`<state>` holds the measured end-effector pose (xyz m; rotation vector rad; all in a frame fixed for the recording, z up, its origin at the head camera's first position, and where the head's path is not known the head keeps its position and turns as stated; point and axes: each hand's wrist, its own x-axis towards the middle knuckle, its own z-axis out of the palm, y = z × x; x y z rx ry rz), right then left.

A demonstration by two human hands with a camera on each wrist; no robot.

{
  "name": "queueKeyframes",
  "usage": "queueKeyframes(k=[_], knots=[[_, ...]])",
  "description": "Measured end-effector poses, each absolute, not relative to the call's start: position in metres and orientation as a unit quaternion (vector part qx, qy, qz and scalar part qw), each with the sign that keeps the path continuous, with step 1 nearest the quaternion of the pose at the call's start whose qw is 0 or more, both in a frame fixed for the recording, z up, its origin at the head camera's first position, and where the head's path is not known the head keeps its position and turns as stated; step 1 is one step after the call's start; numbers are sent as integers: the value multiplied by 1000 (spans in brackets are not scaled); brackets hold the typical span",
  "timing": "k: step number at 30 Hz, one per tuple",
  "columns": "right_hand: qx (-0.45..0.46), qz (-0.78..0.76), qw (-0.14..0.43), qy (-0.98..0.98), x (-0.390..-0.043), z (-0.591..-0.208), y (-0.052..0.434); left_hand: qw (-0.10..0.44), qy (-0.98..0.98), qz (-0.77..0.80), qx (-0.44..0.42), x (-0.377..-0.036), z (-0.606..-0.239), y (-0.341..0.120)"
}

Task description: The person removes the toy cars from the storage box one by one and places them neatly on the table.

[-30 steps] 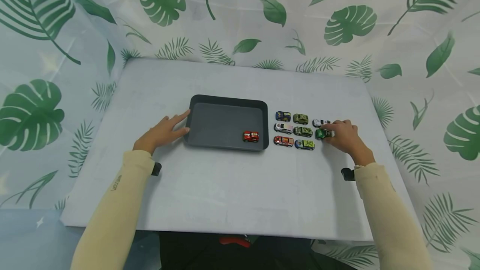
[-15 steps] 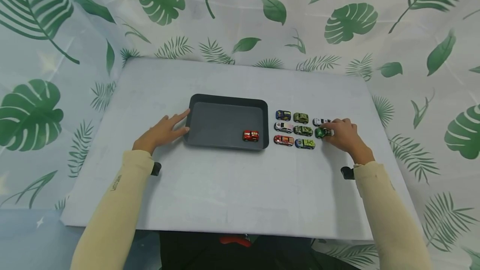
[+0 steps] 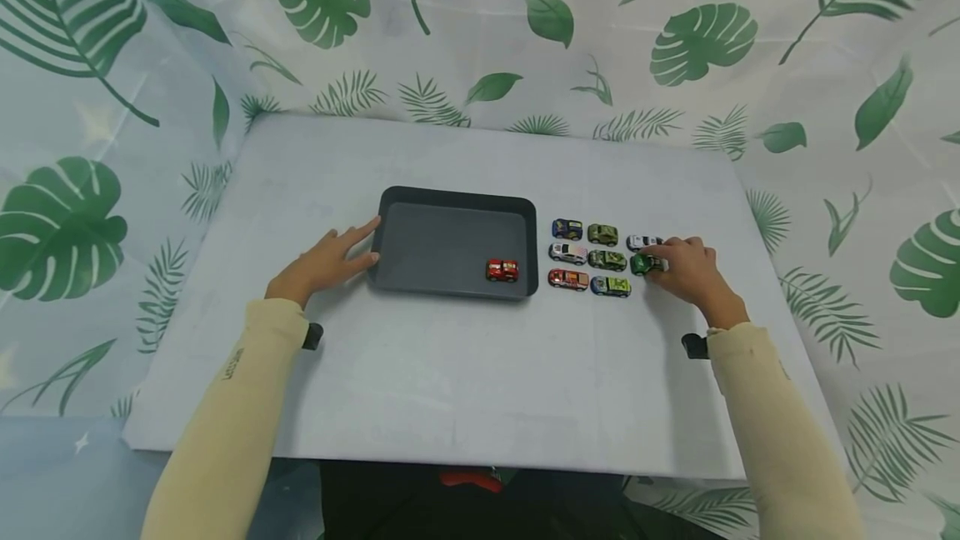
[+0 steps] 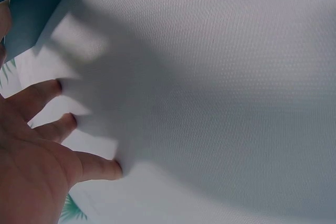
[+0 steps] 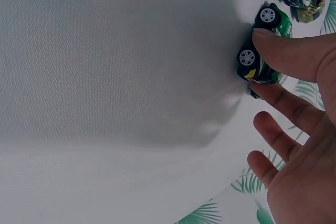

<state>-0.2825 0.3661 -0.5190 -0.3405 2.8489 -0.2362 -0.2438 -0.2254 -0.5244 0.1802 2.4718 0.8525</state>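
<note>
The right hand (image 3: 692,267) pinches a green toy car (image 3: 642,264) between thumb and forefinger; the car sits on the white table (image 3: 450,373) at the right end of the middle row of small cars, just near of a white car (image 3: 640,242) and right of a camouflage car (image 3: 607,260). The left hand (image 3: 324,261) lies flat with fingers spread and straight, its fingertips touching the left rim of the dark tray (image 3: 390,198). A red car (image 3: 502,270) rests inside the tray at its near right corner
</note>
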Motion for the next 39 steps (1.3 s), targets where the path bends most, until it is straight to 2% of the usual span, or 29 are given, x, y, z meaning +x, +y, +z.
queueKeyframes(k=[15,28,39], knots=[[-97,-84,137,982,-282,-514,369,256,911,318,66,-245,-523,-225],[-97,-99,108,984,-283,-504,367,258,911,316,65,-244,-525,-226],[-110,-102,87,985,-288,-489,346,260,910,316,65,-244,-524,-226]])
